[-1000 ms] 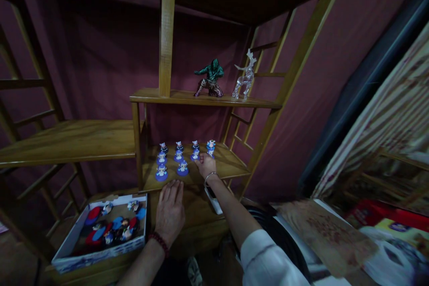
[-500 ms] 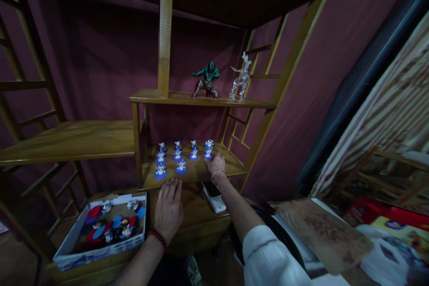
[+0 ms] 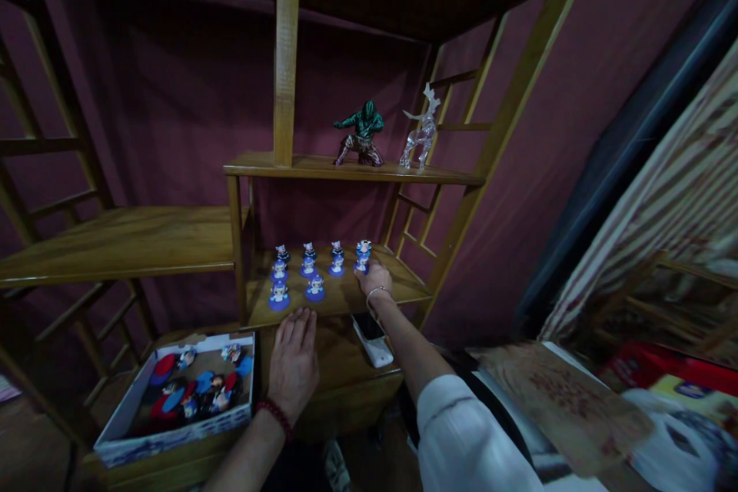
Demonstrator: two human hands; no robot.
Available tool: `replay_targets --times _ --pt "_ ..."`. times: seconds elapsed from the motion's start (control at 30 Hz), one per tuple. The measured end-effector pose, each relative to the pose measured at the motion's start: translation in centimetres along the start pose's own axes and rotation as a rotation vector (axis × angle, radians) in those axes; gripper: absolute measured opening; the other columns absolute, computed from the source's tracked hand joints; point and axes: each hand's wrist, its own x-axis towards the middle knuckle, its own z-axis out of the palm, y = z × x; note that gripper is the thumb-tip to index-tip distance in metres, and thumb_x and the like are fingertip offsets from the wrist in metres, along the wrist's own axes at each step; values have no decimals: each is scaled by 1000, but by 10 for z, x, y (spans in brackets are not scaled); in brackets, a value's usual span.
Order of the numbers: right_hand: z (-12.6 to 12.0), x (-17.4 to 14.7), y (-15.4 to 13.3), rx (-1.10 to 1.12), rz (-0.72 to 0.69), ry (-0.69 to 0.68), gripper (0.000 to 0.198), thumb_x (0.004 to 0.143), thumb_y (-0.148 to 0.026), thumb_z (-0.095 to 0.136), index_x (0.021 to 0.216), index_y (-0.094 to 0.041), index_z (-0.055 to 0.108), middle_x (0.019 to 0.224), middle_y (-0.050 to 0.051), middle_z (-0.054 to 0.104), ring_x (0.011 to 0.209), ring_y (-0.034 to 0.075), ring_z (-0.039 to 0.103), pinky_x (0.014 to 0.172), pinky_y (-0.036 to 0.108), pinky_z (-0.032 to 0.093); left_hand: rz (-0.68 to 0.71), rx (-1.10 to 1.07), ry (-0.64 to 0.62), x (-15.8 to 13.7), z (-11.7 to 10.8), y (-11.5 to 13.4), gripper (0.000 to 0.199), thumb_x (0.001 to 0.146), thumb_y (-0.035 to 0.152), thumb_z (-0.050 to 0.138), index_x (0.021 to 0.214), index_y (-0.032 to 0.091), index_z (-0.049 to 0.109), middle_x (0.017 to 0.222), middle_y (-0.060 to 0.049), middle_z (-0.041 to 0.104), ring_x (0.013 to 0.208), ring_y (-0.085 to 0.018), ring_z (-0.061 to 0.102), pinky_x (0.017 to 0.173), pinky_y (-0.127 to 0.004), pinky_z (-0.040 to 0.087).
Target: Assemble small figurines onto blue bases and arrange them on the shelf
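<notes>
My right hand reaches onto the low shelf, its fingers closed at a small figurine on a purple round base, at the right end of the middle row. Part of the base is hidden by the fingers. My left hand lies flat with fingers stretched out at the shelf's front edge, holding nothing. Nearest to it are two front-row figurines, one on the left and one on the right, both upright on purple bases. Behind them stand more small figurines in rows.
An open box of loose figurines stands at lower left. A phone and a white object lie below my right forearm. On the upper shelf stand a green crouching figure and a clear deer. A wooden post rises beside them.
The view has shifted slightly, so the shelf things appear a little further right. My right hand stays at the same figurine, and my left hand rests at the same edge.
</notes>
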Motion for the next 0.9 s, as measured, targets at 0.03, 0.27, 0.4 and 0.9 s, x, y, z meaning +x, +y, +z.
replay_targets --times 0.03,0.27,0.4,0.9 --pt "1 1 0 -4 0 -1 32 72 -34 58 98 -15 59 94 13 61 80 20 61 68 26 43 -1 -2 3 0 0 0 49 69 3 40 118 8 48 117 -13 53 114 -24 42 97 -42 35" --pt "4 4 2 -8 -18 -3 30 74 -35 55 97 -17 62 93 12 61 79 19 61 67 26 43 -4 -10 -11 0 0 0 51 69 2 39 119 9 46 119 -13 52 114 -24 42 97 -42 34" --pt "5 7 3 -14 -21 -5 30 74 -37 54 95 -17 62 93 12 61 80 19 60 68 25 43 -3 -13 -23 0 0 0 51 70 3 39 119 8 46 119 -13 52 115 -24 42 98 -42 34" --pt "6 -11 11 195 -24 149 35 72 -34 56 99 -11 57 91 12 62 89 21 55 76 27 40 -21 -41 -25 -4 -1 1 57 67 2 39 124 9 40 123 -14 49 120 -25 37 98 -46 32"
